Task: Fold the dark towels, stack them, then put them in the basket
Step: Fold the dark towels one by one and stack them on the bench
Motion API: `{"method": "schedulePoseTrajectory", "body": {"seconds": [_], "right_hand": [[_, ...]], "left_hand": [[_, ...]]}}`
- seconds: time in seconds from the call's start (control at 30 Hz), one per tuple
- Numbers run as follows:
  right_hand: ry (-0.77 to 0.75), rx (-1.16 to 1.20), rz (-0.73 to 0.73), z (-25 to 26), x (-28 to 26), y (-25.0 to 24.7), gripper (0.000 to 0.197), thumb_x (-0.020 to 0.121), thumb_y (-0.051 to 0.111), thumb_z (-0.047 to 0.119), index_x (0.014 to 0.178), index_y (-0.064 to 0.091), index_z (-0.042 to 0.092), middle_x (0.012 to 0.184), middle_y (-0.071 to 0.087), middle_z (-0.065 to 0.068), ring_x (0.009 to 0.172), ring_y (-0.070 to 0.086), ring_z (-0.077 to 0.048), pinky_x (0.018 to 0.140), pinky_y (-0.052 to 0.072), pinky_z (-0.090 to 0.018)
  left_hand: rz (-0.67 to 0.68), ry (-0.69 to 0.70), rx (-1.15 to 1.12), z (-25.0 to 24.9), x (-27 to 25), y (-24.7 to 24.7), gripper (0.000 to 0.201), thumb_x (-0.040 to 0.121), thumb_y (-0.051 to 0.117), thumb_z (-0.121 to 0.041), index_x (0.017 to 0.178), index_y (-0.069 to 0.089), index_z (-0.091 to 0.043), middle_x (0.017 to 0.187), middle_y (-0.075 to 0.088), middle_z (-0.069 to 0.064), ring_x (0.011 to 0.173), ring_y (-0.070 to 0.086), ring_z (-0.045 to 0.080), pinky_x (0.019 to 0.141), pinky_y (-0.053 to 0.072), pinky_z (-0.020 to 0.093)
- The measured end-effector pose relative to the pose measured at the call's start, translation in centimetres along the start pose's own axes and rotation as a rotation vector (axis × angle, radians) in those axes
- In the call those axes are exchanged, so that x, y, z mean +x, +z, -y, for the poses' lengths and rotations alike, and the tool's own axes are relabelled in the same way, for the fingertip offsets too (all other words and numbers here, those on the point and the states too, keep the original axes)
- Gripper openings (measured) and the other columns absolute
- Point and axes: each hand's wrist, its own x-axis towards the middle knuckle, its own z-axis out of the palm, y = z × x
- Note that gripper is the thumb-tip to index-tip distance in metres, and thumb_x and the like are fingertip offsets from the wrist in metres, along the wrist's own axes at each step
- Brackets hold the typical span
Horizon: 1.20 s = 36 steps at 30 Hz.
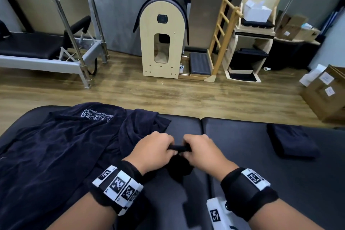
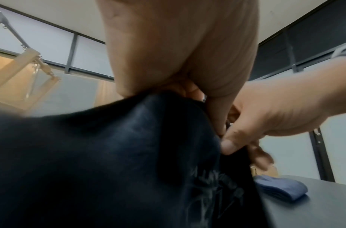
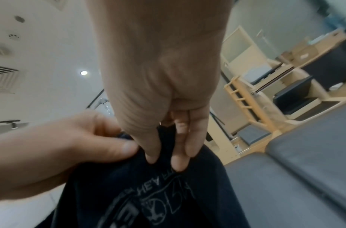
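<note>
Both wrists carry black bands with printed markers. Left hand [image 1: 152, 152] and right hand [image 1: 202, 152] sit close together at 6 o'clock, each pinching the gathered edge of a dark towel [image 1: 179, 148] between thumb and fingers. Loose dark towels [image 1: 61, 147] lie spread at 9 o'clock on the grey padded table [image 1: 252, 164]. One folded towel [image 1: 291, 141] rests at 3 o'clock, well apart from the hands.
</note>
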Motion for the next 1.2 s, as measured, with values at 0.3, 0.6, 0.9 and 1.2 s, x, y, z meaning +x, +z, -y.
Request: {"method": "schedulePoseTrajectory", "body": {"seconds": [0.3, 0.6, 0.9, 1.2], "right_hand": [[0.179, -0.067, 0.004, -5.5, -1.9, -3.8, 0.018, 0.083, 0.064, 0.024, 0.086, 0.046, 0.023, 0.086, 0.063, -0.003, 0.083, 0.061, -0.031, 0.07, 0.055, -0.04], [0.236, -0.026, -0.05, -11.2, -5.0, -7.4, 0.038, 0.079, 0.081, 0.033, 0.067, 0.047, 0.024, 0.07, 0.057, 0.008, 0.071, 0.055, -0.014, 0.053, 0.037, -0.024], [0.308, -0.21, 0.072, -20.8, -10.7, -12.1, 0.037, 0.083, 0.074, 0.025, 0.057, 0.049, 0.033, 0.067, 0.056, 0.01, 0.067, 0.057, -0.008, 0.059, 0.045, -0.02], [0.375, -0.041, 0.112, -24.6, -12.6, -10.4, 0.011, 0.084, 0.059, 0.007, 0.08, 0.066, 0.014, 0.076, 0.064, -0.004, 0.054, 0.068, -0.023, 0.053, 0.058, -0.037]], "left_hand": [[0.018, -0.007, -0.099, 1.9, 0.7, -2.9, 0.008, 0.09, 0.068, -0.022, 0.09, 0.072, -0.029, 0.082, 0.067, -0.014, 0.083, 0.062, 0.005, 0.076, 0.054, 0.031], [0.114, -0.141, -0.016, -1.8, 1.5, -3.1, 0.01, 0.097, 0.05, -0.016, 0.091, 0.058, -0.016, 0.079, 0.068, 0.008, 0.059, 0.069, 0.027, 0.053, 0.057, 0.038], [0.209, -0.073, -0.044, -9.5, 3.5, -0.6, 0.023, 0.093, 0.056, -0.005, 0.077, 0.064, -0.018, 0.064, 0.067, 0.008, 0.049, 0.069, 0.02, 0.047, 0.054, 0.028], [0.195, -0.218, 0.1, -12.5, 4.9, 0.8, 0.022, 0.087, 0.064, -0.01, 0.067, 0.061, -0.02, 0.071, 0.067, 0.003, 0.057, 0.066, 0.021, 0.053, 0.048, 0.028]]}}
